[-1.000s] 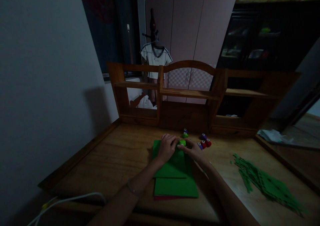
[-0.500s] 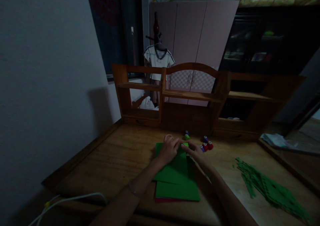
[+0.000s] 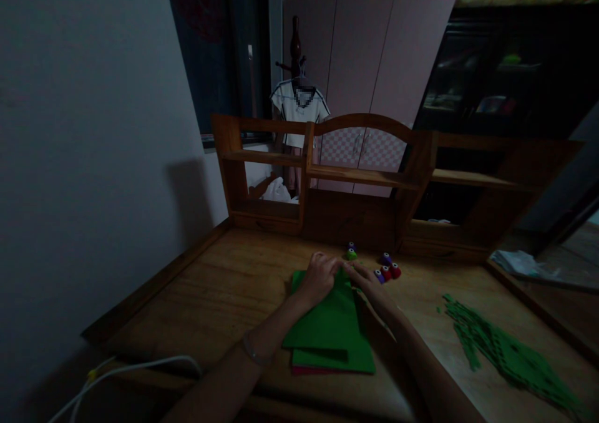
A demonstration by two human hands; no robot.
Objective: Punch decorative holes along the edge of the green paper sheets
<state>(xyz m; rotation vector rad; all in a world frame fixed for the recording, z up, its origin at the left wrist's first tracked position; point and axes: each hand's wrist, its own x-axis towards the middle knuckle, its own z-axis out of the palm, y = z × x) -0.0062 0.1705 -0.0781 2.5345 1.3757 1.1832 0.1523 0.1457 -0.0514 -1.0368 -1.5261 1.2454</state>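
My left hand [image 3: 321,276] rests over the upper part of a green sheet [image 3: 321,323], its fingers curled together at the sheet's upper right corner. Meeting it there, my right hand [image 3: 367,282] pinches the same corner; the fingertips almost touch and hide what lies between them. The sheet's lower right edge is lifted a little. Beneath it lies another green sheet [image 3: 362,354], with a thin red or pink layer [image 3: 311,370] showing at the bottom edge.
Small spool-like things with white ends stand behind my hands: a green one [image 3: 351,254] and several purple and red ones [image 3: 385,272]. Cut green strips [image 3: 510,351] lie at right. A wooden shelf [image 3: 360,173] lines the desk's back; a white cable [image 3: 154,362] crosses the front left.
The upper green sheet has turned slightly and its lower right edge has risen. My fingertips have drawn closer together, and the bright green patch between them is now mostly covered.
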